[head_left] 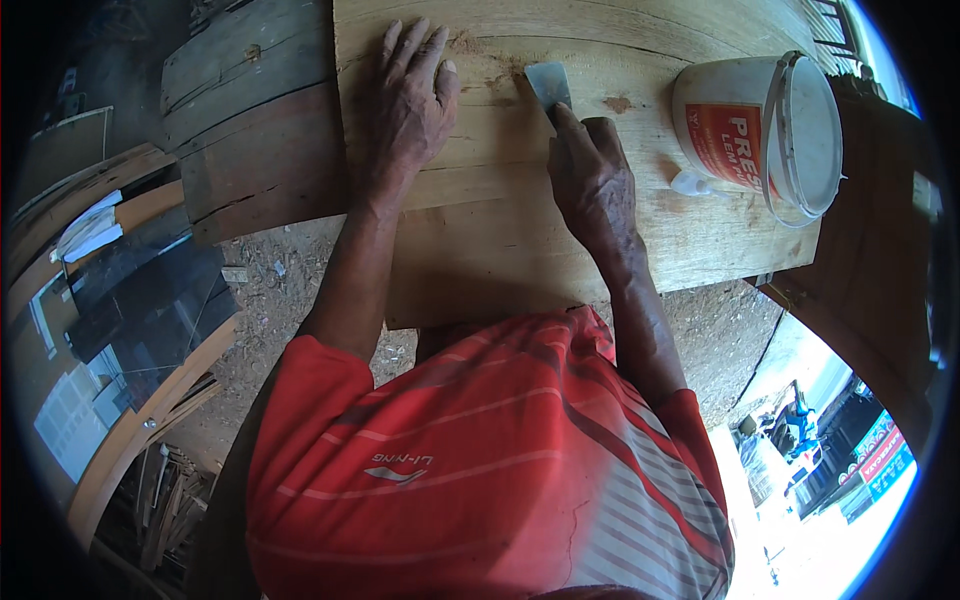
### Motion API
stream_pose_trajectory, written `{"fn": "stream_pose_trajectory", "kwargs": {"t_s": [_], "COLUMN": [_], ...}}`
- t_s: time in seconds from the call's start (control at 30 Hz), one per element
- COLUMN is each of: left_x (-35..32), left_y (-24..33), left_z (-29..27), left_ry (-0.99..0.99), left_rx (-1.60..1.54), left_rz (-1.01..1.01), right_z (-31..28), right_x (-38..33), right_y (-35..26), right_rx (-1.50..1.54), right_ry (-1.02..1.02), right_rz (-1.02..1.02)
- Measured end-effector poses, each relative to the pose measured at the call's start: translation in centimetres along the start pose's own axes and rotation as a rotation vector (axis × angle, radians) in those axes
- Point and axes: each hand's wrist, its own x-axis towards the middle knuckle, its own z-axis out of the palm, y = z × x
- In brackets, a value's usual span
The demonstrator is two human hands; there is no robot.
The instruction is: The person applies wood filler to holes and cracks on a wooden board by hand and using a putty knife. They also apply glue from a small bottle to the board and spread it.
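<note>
My left hand (415, 95) lies flat on a pale wooden board (490, 240), fingers spread near its left edge. In my right hand (595, 180) is a putty knife (548, 84), its wide blade tilted toward the far left over the board. Brown, rough patches (618, 103) mark the wood around the blade. Right of that hand a white plastic bucket (720, 90) with a red label rests on the board, its round end facing right. A small whitish piece (690, 184) lies beside the bucket's near side.
Darker planks (265, 140) adjoin the board on the left. Farther left stands a wood-framed cabinet or panel (150, 300) with papers on it. Scrap wood (170, 500) is heaped low at the left. The ground (270, 290) below is littered with debris. Brown wood (885, 220) stands at the right.
</note>
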Motion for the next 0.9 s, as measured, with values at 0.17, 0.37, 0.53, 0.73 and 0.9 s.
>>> {"fn": "stream_pose_trajectory", "kwargs": {"t_s": [0.17,0.37,0.53,0.73,0.9], "left_x": [0.3,0.3,0.1,0.1,0.5], "left_y": [-0.2,-0.4,-0.9,-0.4,-0.1], "left_z": [0.3,0.2,0.5,0.1,0.1], "left_ry": [0.076,0.117,0.108,0.120,0.129], "left_rx": [-0.098,-0.122,-0.157,-0.166,-0.157], "left_rz": [-0.010,-0.013,-0.039,-0.043,-0.036], "right_z": [1.4,3.5,2.5,3.2,3.9], "right_x": [5.8,8.5,7.8,7.1,5.8], "right_y": [-2.4,-3.7,-4.7,-5.8,-5.0], "right_rx": [0.054,0.043,0.019,0.023,0.066], "right_ry": [-0.022,-0.118,-0.225,-0.191,-0.174], "right_rz": [-0.121,-0.179,-0.130,-0.138,-0.110]}}
